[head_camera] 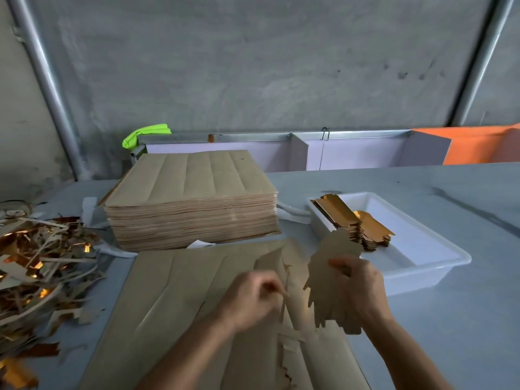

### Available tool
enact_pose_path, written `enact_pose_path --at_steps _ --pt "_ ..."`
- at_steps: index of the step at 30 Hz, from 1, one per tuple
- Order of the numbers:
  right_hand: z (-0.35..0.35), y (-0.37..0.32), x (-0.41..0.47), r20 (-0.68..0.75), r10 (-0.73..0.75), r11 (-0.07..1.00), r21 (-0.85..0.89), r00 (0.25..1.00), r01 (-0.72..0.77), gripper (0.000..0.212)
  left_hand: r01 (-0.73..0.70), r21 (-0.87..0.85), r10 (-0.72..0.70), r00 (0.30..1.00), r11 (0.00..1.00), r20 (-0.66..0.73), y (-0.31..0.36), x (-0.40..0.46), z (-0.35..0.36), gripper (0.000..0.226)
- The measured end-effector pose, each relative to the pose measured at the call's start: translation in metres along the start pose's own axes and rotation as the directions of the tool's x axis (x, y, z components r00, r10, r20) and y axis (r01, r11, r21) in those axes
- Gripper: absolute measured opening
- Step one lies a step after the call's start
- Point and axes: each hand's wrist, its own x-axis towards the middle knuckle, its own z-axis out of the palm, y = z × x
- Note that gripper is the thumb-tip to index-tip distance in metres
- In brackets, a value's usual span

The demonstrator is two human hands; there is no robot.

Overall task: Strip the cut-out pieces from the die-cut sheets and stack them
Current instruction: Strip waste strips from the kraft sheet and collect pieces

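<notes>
A brown die-cut sheet (180, 299) lies flat on the table in front of me, torn along its right side. My right hand (357, 288) grips a stripped cut-out piece (326, 277), held upright above the sheet's right edge. My left hand (253, 296) is curled over the sheet and pinches a thin strip of waste (284, 302) at the torn edge. Behind the sheet stands a tall stack of uncut sheets (191, 209). A white tray (422, 266) at the right holds a stack of gold-faced cut-out pieces (354, 223).
A heap of waste strips and gold scraps (39, 266) covers the table's left side. White paper bits (90, 206) lie by the tall stack. A metal rail with white panels (281, 147), a green object (146, 135) and an orange sheet (484, 147) stand at the back.
</notes>
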Motion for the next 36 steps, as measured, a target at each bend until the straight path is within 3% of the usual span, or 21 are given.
enact_pose_path --at_steps 2,4,7,9,10,12,14,15,16,18,20,23,27,32,36 --pt "0.003 0.000 0.006 -0.022 0.000 0.998 -0.059 1.000 -0.001 0.033 -0.211 0.389 0.146 0.971 0.897 0.190 -0.004 -0.009 0.013 0.019" --pt "0.006 -0.004 0.009 -0.009 -0.007 0.992 -0.129 1.000 0.006 0.034 -0.266 0.499 0.150 0.954 0.825 0.261 -0.011 -0.019 0.027 0.019" --pt "0.014 -0.009 0.008 0.073 -0.058 0.966 -0.247 0.996 0.075 0.026 -0.140 0.433 0.133 0.990 0.890 0.045 -0.012 -0.032 0.039 0.017" --pt "0.016 -0.009 0.008 0.101 -0.075 0.954 -0.283 0.992 0.101 0.022 0.060 0.043 -0.048 0.968 0.997 -0.248 -0.006 -0.034 0.040 0.012" --pt "0.017 -0.007 0.008 0.101 -0.073 0.956 -0.277 0.992 0.098 0.022 0.113 -0.218 -0.182 0.926 0.969 -0.330 -0.001 -0.032 0.037 0.014" --pt "0.015 -0.005 0.008 0.078 -0.049 0.970 -0.232 0.996 0.066 0.021 0.093 -0.624 -0.400 0.837 0.776 -0.374 0.005 -0.021 0.022 0.019" --pt "0.014 -0.006 0.008 0.073 -0.025 0.982 -0.186 0.997 0.038 0.019 0.081 -0.790 -0.472 0.837 0.608 -0.277 0.008 -0.011 0.003 0.018" --pt "0.015 -0.008 0.008 0.076 -0.031 0.983 -0.177 0.997 0.044 0.018 0.095 -0.777 -0.423 0.876 0.622 -0.231 0.008 -0.010 -0.004 0.018" --pt "0.015 -0.012 0.009 0.072 -0.053 0.979 -0.190 0.996 0.066 0.018 0.115 -0.693 -0.339 0.920 0.711 -0.196 0.007 -0.012 -0.008 0.020" --pt "0.015 -0.020 0.014 0.050 -0.120 0.954 -0.271 0.992 0.129 0.020 0.092 -0.388 -0.149 0.982 0.917 -0.119 0.002 -0.021 -0.006 0.023" --pt "0.016 -0.027 0.024 0.041 -0.158 0.934 -0.318 0.987 0.163 0.021 -0.010 -0.126 -0.002 0.996 0.992 -0.095 -0.004 -0.033 0.004 0.016" --pt "0.025 -0.035 0.033 0.137 -0.143 0.938 -0.298 0.980 0.178 0.027 -0.179 0.091 0.190 0.971 0.980 -0.143 -0.013 -0.046 0.014 0.007" --pt "0.049 -0.042 0.028 0.363 -0.110 0.952 -0.230 0.925 0.203 0.036 -0.247 0.121 0.265 0.951 0.961 -0.159 -0.014 -0.048 0.018 0.008" --pt "0.066 -0.039 0.032 0.420 0.122 0.992 -0.039 0.899 -0.117 0.035 -0.347 0.144 0.365 0.921 0.927 -0.135 -0.004 -0.049 0.021 0.010" --pt "0.068 -0.034 0.038 0.408 0.187 0.979 -0.004 0.893 -0.203 0.013 -0.413 0.197 0.431 0.901 0.889 -0.053 -0.003 -0.053 0.020 0.009"
